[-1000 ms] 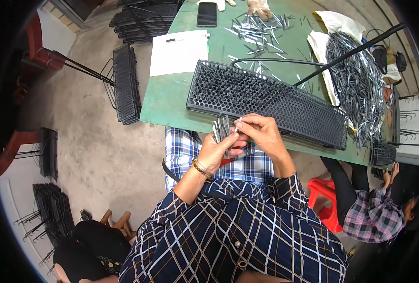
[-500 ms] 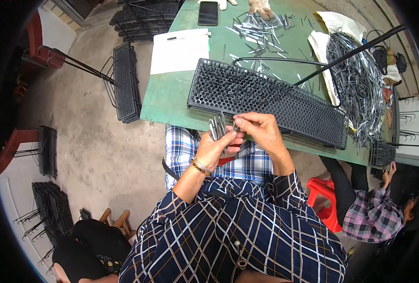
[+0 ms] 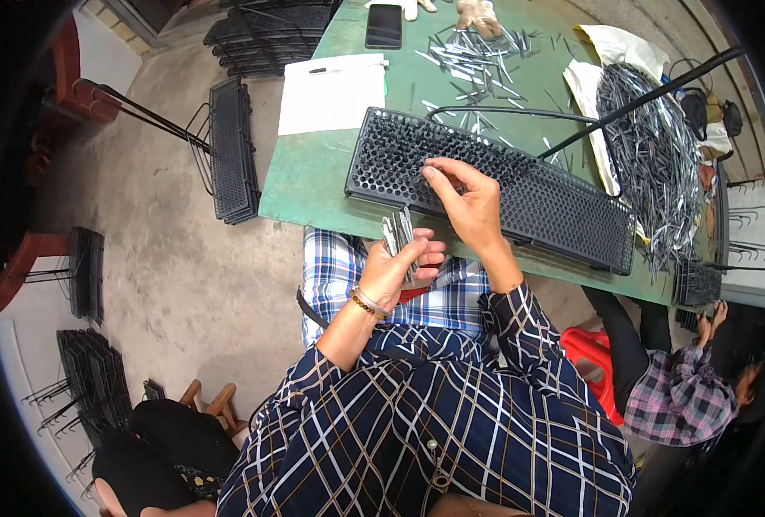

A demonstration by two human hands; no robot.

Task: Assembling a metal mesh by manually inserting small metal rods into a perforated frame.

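My left hand (image 3: 388, 274) is closed around a bunch of slender grey metal pieces (image 3: 396, 231) that point upward, just in front of the table's near edge. A long black perforated tray (image 3: 563, 211) with a wire handle lies slantwise on the green table (image 3: 292, 185). Its left part is filled with dark upright pieces, while bare holes show toward the right. My right hand (image 3: 473, 205) is over the tray's left half, thumb and forefinger pinched at the holes. Whatever sits between those fingertips is too small to make out.
Loose metal pieces (image 3: 477, 65) lie scattered at the back, beside work gloves (image 3: 477, 13), a phone (image 3: 384, 28) and a paper sheet (image 3: 330, 103) with a pen. An open sack (image 3: 645, 138) of metal pieces lies right. Another person (image 3: 680, 396) works at far right; more black trays (image 3: 231, 155) stand left.
My right hand has moved up and away from the bunch, onto the tray's left half. My left hand keeps its hold in nearly the same place.
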